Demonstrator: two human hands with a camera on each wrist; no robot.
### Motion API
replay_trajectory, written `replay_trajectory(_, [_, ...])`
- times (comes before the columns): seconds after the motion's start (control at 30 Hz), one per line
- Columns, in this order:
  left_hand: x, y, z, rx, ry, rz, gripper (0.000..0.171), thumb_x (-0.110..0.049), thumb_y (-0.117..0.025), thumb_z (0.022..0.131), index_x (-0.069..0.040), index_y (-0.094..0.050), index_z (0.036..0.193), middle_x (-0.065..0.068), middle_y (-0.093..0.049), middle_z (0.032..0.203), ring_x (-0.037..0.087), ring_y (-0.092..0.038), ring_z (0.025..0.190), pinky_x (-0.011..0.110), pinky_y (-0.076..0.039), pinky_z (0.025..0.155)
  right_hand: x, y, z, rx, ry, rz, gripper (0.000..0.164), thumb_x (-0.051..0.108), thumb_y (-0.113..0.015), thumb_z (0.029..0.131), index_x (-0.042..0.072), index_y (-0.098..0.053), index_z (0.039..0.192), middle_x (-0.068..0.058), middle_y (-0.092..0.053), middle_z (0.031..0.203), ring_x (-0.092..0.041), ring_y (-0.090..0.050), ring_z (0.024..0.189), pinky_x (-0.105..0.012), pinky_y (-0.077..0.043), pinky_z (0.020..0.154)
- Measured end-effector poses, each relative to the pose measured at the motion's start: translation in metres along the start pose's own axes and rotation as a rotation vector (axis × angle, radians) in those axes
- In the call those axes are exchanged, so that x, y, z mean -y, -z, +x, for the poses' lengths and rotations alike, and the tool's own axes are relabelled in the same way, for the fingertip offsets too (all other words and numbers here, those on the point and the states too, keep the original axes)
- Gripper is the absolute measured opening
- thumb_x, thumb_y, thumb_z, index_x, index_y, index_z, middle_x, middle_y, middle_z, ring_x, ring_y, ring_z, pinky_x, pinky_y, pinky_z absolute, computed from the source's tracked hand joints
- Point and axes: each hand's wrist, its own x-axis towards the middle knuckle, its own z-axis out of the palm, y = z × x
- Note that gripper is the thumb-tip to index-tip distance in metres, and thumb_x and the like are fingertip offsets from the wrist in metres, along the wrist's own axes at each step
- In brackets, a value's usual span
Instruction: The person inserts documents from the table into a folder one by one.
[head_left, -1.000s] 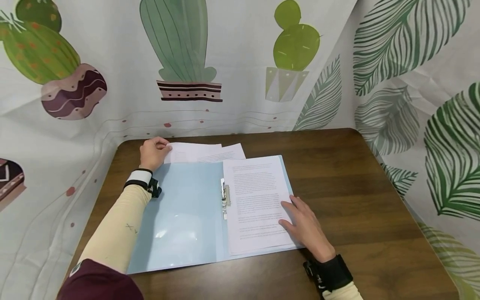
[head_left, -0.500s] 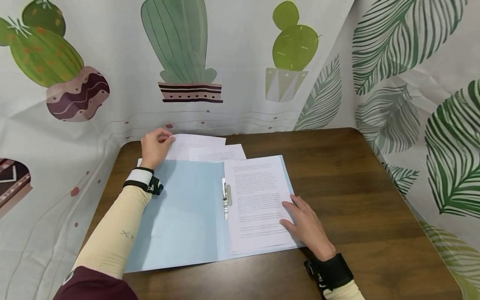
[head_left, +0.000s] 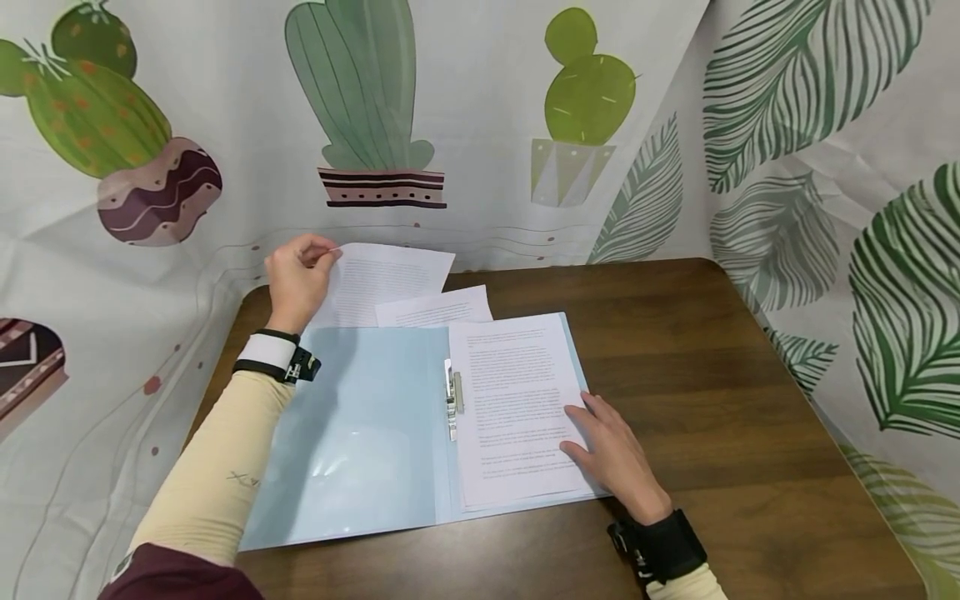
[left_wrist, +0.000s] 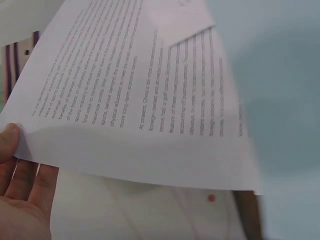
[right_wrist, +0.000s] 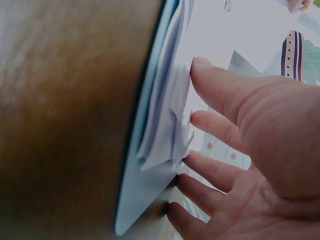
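Note:
My left hand (head_left: 296,279) pinches the top left corner of a printed sheet (head_left: 390,275) between thumb and fingers, its upper part raised behind the folder. In the left wrist view the thumb lies over the corner of the sheet (left_wrist: 130,155). A light blue folder (head_left: 367,433) lies spread on the table, a metal clip (head_left: 453,396) along its spine. Several printed pages (head_left: 517,417) rest on its right side. My right hand (head_left: 618,454) touches their right edge with spread fingers; in the right wrist view the fingertips meet the page edges (right_wrist: 165,120).
Another printed sheet (head_left: 442,307) lies partly under the folder's top edge, overlapping the raised one. The brown wooden table (head_left: 712,375) extends to the right. A curtain with cactus and leaf prints (head_left: 487,125) hangs right behind the table's back edge.
The left hand has moved up and away, raising the pinched sheet and drawing more of it out beyond the folder's top edge. My right hand has stayed on the pages.

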Motion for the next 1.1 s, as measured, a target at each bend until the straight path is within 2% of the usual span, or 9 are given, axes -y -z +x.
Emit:
replay_trajectory(0.13, [-0.012, 0.007, 0.006, -0.054, -0.066, -0.005, 0.008, -0.005, -0.071, 0.097, 0.001, -0.076, 0.094, 0.012, -0.079, 0.094, 0.025, -0.075, 0.086, 0.009, -0.043, 0.072, 0.0, 0.0, 0.0, -0.013, 0.011, 0.007, 0.059, 0.018, -0.086, 0.085, 0.001, -0.063, 0.138, -0.026, -0.046, 0.153, -0.047, -0.038, 0.144, -0.067, -0.034, 0.11])
replay_trajectory(0.27, [-0.024, 0.016, 0.012, -0.115, -0.124, -0.017, 0.01, -0.006, -0.07, 0.097, 0.001, -0.076, 0.093, 0.009, -0.079, 0.092, 0.017, -0.074, 0.083, 0.009, -0.045, 0.072, -0.001, -0.001, 0.0, -0.022, 0.024, 0.005, 0.059, 0.018, -0.085, 0.085, 0.001, -0.063, 0.137, -0.027, -0.046, 0.153, -0.048, -0.039, 0.143, -0.067, -0.034, 0.11])
replay_trajectory(0.47, [-0.044, 0.033, 0.02, -0.206, -0.15, -0.045, 0.01, -0.008, -0.073, 0.096, -0.001, -0.078, 0.092, 0.006, -0.079, 0.091, 0.009, -0.074, 0.082, 0.009, -0.045, 0.072, -0.002, -0.001, 0.0, -0.021, 0.027, 0.009, 0.058, 0.018, -0.084, 0.087, 0.001, -0.063, 0.138, -0.027, -0.046, 0.153, -0.047, -0.038, 0.143, -0.067, -0.033, 0.11])
replay_trajectory(0.63, [-0.055, 0.047, 0.029, -0.289, -0.22, -0.092, 0.01, -0.005, -0.073, 0.095, 0.003, -0.078, 0.091, 0.012, -0.078, 0.089, -0.002, -0.07, 0.078, 0.01, -0.045, 0.068, -0.001, 0.0, 0.0, -0.022, 0.027, 0.017, 0.059, 0.017, -0.085, 0.086, 0.001, -0.063, 0.138, -0.027, -0.046, 0.153, -0.048, -0.038, 0.144, -0.068, -0.034, 0.11])
replay_trajectory(0.7, [-0.057, 0.051, 0.031, -0.321, -0.233, -0.12, 0.008, -0.003, -0.074, 0.094, 0.003, -0.078, 0.09, 0.013, -0.078, 0.088, -0.002, -0.07, 0.077, 0.01, -0.046, 0.067, 0.0, 0.0, -0.001, -0.018, 0.025, 0.014, 0.059, 0.017, -0.085, 0.086, 0.001, -0.063, 0.138, -0.027, -0.046, 0.153, -0.047, -0.038, 0.144, -0.067, -0.033, 0.111])
replay_trajectory(0.87, [-0.066, 0.059, 0.034, -0.376, -0.21, -0.146, 0.008, -0.007, -0.075, 0.093, -0.001, -0.079, 0.09, 0.008, -0.078, 0.088, 0.003, -0.073, 0.077, 0.011, -0.05, 0.07, 0.0, 0.001, 0.0, -0.01, 0.023, 0.008, 0.059, 0.018, -0.084, 0.087, 0.002, -0.062, 0.139, -0.027, -0.045, 0.154, -0.047, -0.037, 0.144, -0.067, -0.033, 0.111])
replay_trajectory(1.0, [-0.075, 0.065, 0.034, -0.386, -0.219, -0.153, 0.01, -0.009, -0.076, 0.093, 0.0, -0.079, 0.09, 0.006, -0.078, 0.088, 0.002, -0.072, 0.077, 0.011, -0.052, 0.071, 0.0, 0.001, 0.0, -0.009, 0.023, 0.006, 0.059, 0.018, -0.084, 0.087, 0.002, -0.062, 0.139, -0.027, -0.045, 0.154, -0.047, -0.037, 0.145, -0.068, -0.034, 0.11])
replay_trajectory(1.1, [-0.083, 0.069, 0.033, -0.377, -0.211, -0.196, 0.007, -0.006, -0.077, 0.092, 0.0, -0.079, 0.09, 0.006, -0.078, 0.088, 0.0, -0.072, 0.076, 0.012, -0.051, 0.07, -0.001, 0.001, -0.001, -0.007, 0.027, 0.01, 0.059, 0.019, -0.083, 0.088, 0.002, -0.061, 0.14, -0.027, -0.045, 0.154, -0.047, -0.037, 0.144, -0.068, -0.034, 0.11])
